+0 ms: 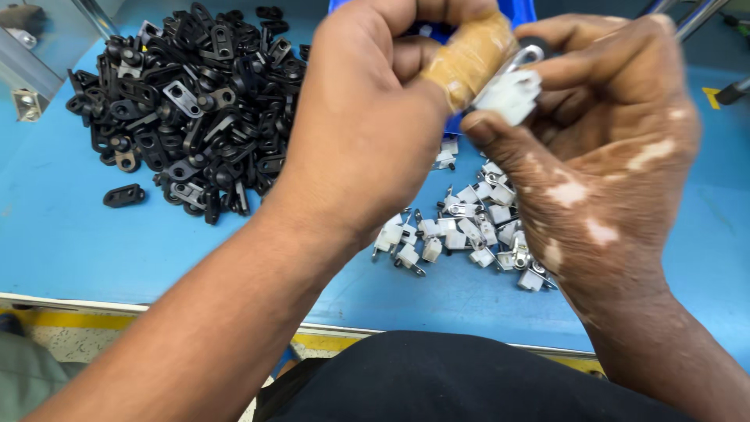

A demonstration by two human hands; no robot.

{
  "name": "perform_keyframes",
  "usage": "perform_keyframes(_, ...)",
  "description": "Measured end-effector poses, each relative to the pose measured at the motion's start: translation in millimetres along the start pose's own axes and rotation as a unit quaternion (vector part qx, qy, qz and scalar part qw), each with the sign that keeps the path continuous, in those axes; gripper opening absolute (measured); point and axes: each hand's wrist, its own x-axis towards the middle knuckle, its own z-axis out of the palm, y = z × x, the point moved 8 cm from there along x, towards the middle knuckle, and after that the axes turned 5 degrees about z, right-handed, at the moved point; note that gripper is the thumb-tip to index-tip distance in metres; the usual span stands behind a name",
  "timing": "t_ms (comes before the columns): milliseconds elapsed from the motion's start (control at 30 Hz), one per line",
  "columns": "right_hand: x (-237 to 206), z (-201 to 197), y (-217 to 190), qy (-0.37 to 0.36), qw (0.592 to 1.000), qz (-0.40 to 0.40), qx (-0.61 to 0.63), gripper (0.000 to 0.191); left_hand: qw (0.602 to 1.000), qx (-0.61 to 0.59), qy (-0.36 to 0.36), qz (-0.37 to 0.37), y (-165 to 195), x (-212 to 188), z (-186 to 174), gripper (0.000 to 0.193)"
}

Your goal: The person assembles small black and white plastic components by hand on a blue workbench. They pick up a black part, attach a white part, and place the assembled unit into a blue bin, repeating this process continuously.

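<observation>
Both hands meet above the blue worktable [70, 234]. My left hand [367, 117], one finger wrapped in tan tape, pinches a small white plastic part with a metal tab [512, 92]. My right hand [601, 148] grips the same white part from the right, thumb under it. Below the hands lies a loose heap of several similar white parts with metal pins [469, 230]. A large pile of black plastic clips [191, 101] sits to the left, well apart from both hands.
A single black clip [123, 195] lies apart from the pile. A blue bin [516, 12] is partly hidden behind the hands. Metal brackets [27, 101] stand at the far left. The table's front edge has a yellow stripe [78, 319].
</observation>
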Motion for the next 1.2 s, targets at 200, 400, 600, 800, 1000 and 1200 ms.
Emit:
perform_keyframes(200,5,13,9,0.032,0.999,0.042,-0.008,0.03,0.997,-0.04,-0.005,-0.073,-4,-6,-23,0.022)
perform_keyframes(400,10,30,14,0.023,0.996,0.077,0.036,0.029,0.975,-0.105,0.017,-0.194,-28,-18,-38,0.022)
perform_keyframes(600,13,39,24,0.015,0.994,0.104,-0.018,0.031,0.996,0.045,-0.039,-0.065,-4,-4,-45,0.021)
perform_keyframes(800,14,39,28,0.025,0.994,0.094,0.053,0.03,0.996,0.032,-0.061,-0.062,0,-2,-49,0.021)
perform_keyframes(1000,-2,52,86,-0.263,0.821,0.496,-0.101,0.03,0.934,0.214,-0.149,-0.243,-35,-21,-61,0.032)
perform_keyframes(1200,39,10,65,-0.041,0.945,0.267,-0.184,0.034,0.726,0.64,-0.186,-0.167,-55,-27,-111,0.027)
